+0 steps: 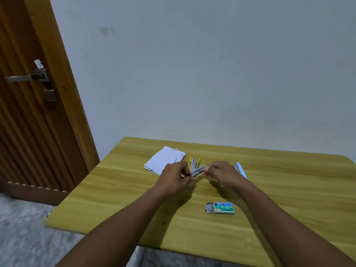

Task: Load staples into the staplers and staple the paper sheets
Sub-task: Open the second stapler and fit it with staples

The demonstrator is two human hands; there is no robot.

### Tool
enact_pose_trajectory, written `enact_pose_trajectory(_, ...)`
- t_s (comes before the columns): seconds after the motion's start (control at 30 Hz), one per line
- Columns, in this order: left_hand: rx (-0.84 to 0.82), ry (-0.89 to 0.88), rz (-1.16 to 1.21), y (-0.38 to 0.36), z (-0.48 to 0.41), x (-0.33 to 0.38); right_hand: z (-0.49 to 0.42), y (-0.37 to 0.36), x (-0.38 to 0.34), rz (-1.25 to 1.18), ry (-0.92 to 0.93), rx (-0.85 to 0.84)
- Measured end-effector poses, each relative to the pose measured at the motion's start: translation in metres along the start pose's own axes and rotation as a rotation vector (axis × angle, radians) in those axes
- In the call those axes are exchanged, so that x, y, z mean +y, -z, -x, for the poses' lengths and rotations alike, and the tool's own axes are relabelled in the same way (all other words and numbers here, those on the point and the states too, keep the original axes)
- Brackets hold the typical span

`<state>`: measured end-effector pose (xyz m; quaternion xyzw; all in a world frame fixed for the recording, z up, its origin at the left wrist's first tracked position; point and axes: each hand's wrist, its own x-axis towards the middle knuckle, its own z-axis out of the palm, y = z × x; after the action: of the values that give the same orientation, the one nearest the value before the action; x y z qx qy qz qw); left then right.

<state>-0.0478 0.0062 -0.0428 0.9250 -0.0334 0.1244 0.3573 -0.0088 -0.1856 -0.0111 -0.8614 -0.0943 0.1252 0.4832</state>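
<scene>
Gripping a small stapler [196,171] above the counter [119,199]: left hand [174,178] closed on its rear, right hand [221,173] pinching its front tip. Staple box [221,207] nearer; paper sheets [163,159] far left.

Wooden table [115,199], pale wall [192,64], brown door [28,122].

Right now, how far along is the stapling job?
Early. Done: staple box slid open on the table. In hand: left hand holds an open stapler; right hand is at its tip, apparently loading. Left: yellow stapler, blue stapler, paper sheets lying loose.
</scene>
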Motion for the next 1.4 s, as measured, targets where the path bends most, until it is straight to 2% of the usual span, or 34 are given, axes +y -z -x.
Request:
enact_pose_trajectory(0.13,-0.034,0.026,0.021,-0.003,0.007,-0.003,0.009,0.011,-0.001,0.223,0.137,-0.003)
enact_pose_trajectory(0.2,-0.032,0.037,0.022,-0.005,0.012,-0.005,0.018,0.017,-0.004,0.307,0.186,-0.177)
enact_pose_trajectory(0.27,-0.04,0.046,0.025,-0.008,0.016,-0.007,0.029,0.019,-0.006,0.437,0.175,-0.387)
enact_pose_trajectory(0.3,-0.04,0.051,0.032,-0.009,0.017,-0.008,0.034,0.019,-0.005,0.518,0.164,-0.44)
enact_pose_trajectory(0.4,-0.032,0.054,0.043,-0.01,0.018,-0.008,0.041,0.016,0.0,0.644,0.161,-0.403)
enact_pose_trajectory(0.67,-0.044,0.034,0.04,-0.01,0.02,-0.008,0.04,0.002,0.006,0.693,0.183,-0.269)
enact_pose_trajectory(0.93,-0.047,0.036,0.041,-0.011,0.019,-0.01,0.036,0.001,0.006,0.731,0.144,-0.311)
enact_pose_trajectory(1.03,-0.041,0.027,0.05,-0.011,0.019,-0.012,0.037,0.003,0.005,0.699,0.129,-0.353)
enact_pose_trajectory(1.17,-0.041,0.031,0.064,-0.011,0.019,-0.014,0.037,0.014,0.006,0.51,0.121,-0.393)
enact_pose_trajectory(1.33,-0.079,0.038,0.1,-0.011,0.02,-0.015,0.033,0.021,0.004,0.098,0.153,-0.213)
enact_pose_trajectory(1.4,-0.106,0.039,0.129,-0.011,0.02,-0.015,0.027,0.019,0.006,0.021,0.162,-0.151)
